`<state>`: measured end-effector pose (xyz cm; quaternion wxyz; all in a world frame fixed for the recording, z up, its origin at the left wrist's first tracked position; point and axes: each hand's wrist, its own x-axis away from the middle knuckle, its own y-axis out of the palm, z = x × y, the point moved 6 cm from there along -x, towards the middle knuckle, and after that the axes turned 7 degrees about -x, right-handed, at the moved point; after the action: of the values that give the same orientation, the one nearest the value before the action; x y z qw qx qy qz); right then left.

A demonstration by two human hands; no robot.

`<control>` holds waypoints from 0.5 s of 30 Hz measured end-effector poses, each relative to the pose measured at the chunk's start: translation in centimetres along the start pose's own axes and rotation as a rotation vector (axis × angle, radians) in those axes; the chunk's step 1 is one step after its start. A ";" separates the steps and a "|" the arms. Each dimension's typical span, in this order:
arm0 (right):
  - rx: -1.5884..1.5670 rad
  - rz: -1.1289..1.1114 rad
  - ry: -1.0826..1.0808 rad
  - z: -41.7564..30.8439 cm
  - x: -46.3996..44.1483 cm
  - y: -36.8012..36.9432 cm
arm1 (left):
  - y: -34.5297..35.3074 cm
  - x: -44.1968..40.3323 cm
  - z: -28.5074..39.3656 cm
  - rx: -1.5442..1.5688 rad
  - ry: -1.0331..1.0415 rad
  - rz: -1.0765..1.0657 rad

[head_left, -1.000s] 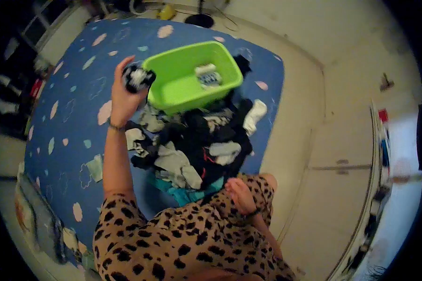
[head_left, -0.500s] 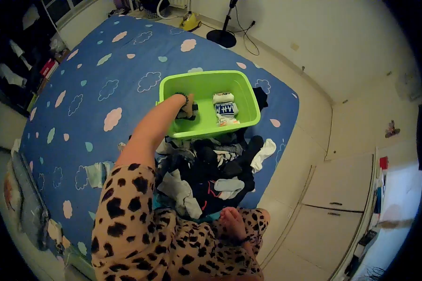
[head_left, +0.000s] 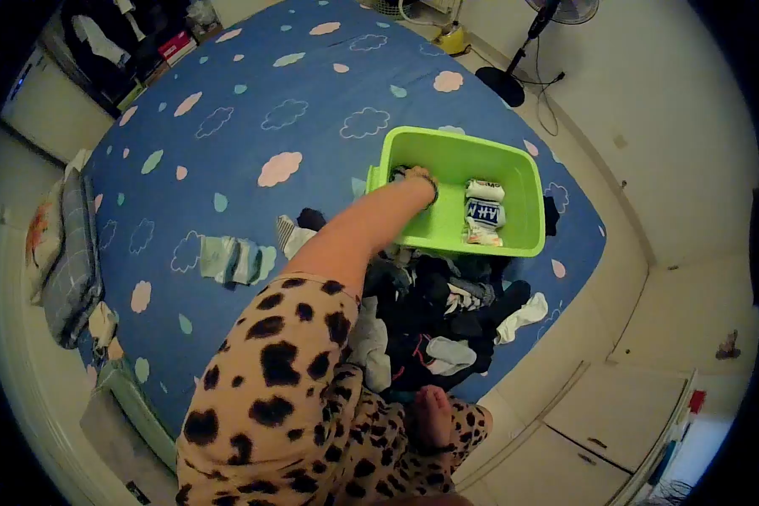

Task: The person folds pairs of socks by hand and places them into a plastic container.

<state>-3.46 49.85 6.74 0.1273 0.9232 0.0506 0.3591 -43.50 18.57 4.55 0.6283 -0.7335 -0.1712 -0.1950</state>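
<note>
My left hand (head_left: 417,177) reaches into the left end of a light green plastic tub (head_left: 437,142). Its fingers are closed on a dark folded sock bundle (head_left: 398,174) at the tub's left wall, mostly covered by the hand. White rolled bundles (head_left: 484,212), one with a blue lettered band, lie in the tub's right part. My right hand (head_left: 434,413) rests over my lap with fingers curled and nothing visible in them. Between my lap and the tub spreads a heap of dark and grey socks (head_left: 430,295), with a white sock (head_left: 521,318) at its right side.
The tub stands on a bed with a blue cloud-patterned sheet (head_left: 312,173). Folded pale socks (head_left: 231,259) lie left of my arm, and a striped sock (head_left: 293,235) lies beside it. A fan (head_left: 502,86) stands on the floor beyond; cabinets (head_left: 620,413) are at right.
The view has swung left, so the tub and heap appear farther right. My left hand has shifted against the tub's left wall with the dark bundle. My right hand remains over my lap.
</note>
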 end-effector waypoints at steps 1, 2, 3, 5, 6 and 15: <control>0.060 0.000 -0.061 -0.6 0.4 0.6 | -0.2 -0.4 -0.4 0.047 0.082 0.051; 0.061 -0.009 -0.049 -1.1 1.1 1.2 | -0.6 -0.5 -0.9 0.141 0.166 0.105; 0.005 0.033 0.018 -3.0 2.2 3.0 | -2.1 1.2 -1.6 0.231 0.256 0.151; -0.049 0.070 0.103 -3.0 2.9 3.6 | -8.5 11.4 -6.0 0.436 0.433 0.588; -0.054 0.054 0.081 -2.5 2.5 2.8 | -11.5 17.9 -8.9 0.711 0.502 0.525; -0.088 -0.043 0.033 -0.9 0.6 1.8 | 29.5 39.0 -38.5 0.646 -0.936 0.704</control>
<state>-3.67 48.44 8.25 0.1746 0.9094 0.0566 0.3733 2.16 -23.70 4.09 0.7018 -0.5279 -0.2259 0.4216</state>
